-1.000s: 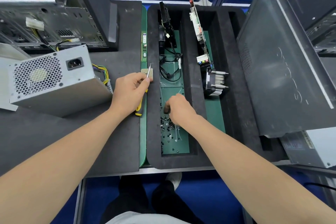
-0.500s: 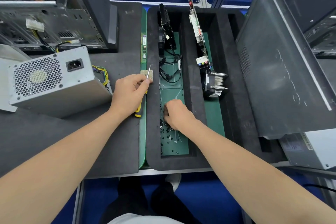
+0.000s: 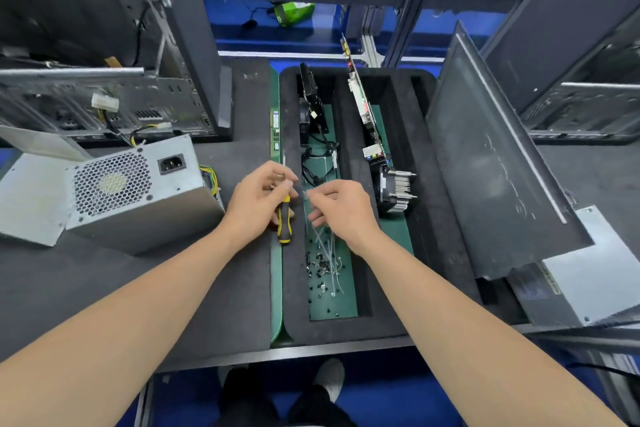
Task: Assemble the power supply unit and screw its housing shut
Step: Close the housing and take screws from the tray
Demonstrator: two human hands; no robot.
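The grey power supply unit (image 3: 138,191) lies on the dark mat at the left, fan grille and socket facing me, yellow wires behind it. My left hand (image 3: 252,204) grips a yellow-and-black screwdriver (image 3: 284,218) with its thin shaft pointing away from me. Just to its right, my right hand (image 3: 346,211) hovers above the tray, thumb and forefinger pinched on something tiny that looks like a screw, close to the screwdriver. A pile of small black screws (image 3: 320,267) and clear cable ties lies on the green tray floor below.
The black foam tray (image 3: 294,288) also holds a fan with cables, an upright circuit board (image 3: 360,97) and a heatsink (image 3: 398,191). A dark side panel (image 3: 491,166) leans at the right over another grey unit (image 3: 588,270). An open computer case (image 3: 104,107) stands back left.
My right hand has lifted out of the screw pile and moved up towards the screwdriver. My left hand has raised the screwdriver off the mat's edge. The view has tilted upward.
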